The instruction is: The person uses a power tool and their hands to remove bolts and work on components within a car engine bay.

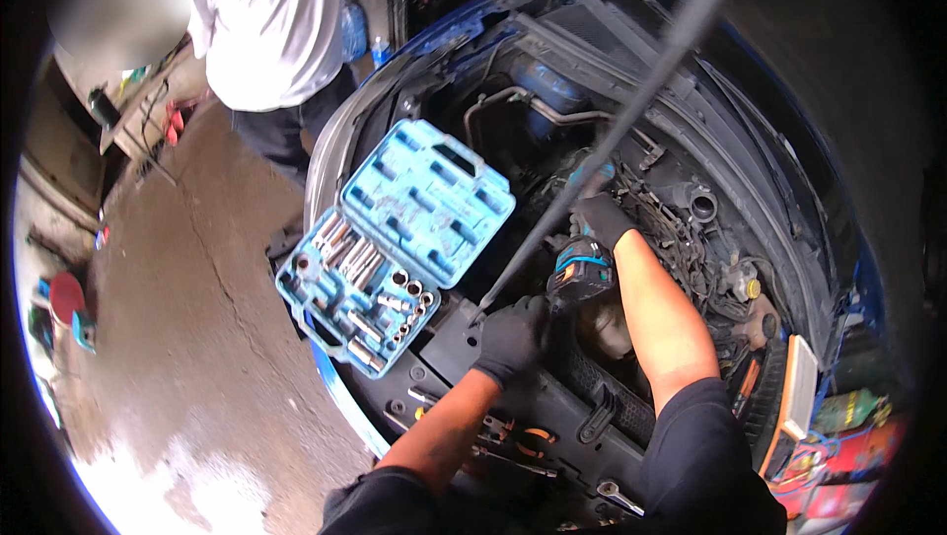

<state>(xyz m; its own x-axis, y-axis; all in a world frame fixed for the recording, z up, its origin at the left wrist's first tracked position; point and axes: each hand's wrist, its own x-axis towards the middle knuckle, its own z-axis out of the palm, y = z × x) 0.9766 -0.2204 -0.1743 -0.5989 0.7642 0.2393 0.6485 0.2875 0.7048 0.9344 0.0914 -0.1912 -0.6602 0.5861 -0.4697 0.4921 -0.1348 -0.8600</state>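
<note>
— Two gloved hands are working in the engine bay; what am I seeing from the left?

— I'm seeing a light-blue moulded plastic socket case [395,249] lying open on the car's front edge, shiny steel sockets ribbing its lower tray. Just right of it, my left hand [513,338], in a matte black glove, is curling closed near the foot of the thin dark hood prop rod [612,141]; what it is gripping I cannot tell.

— And further right?

— My right hand [602,219] is wrapping tightly around a chunky black-and-blue cordless power tool [580,274], down among greasy hoses. A person in a white shirt [266,22] is standing beyond.
</note>
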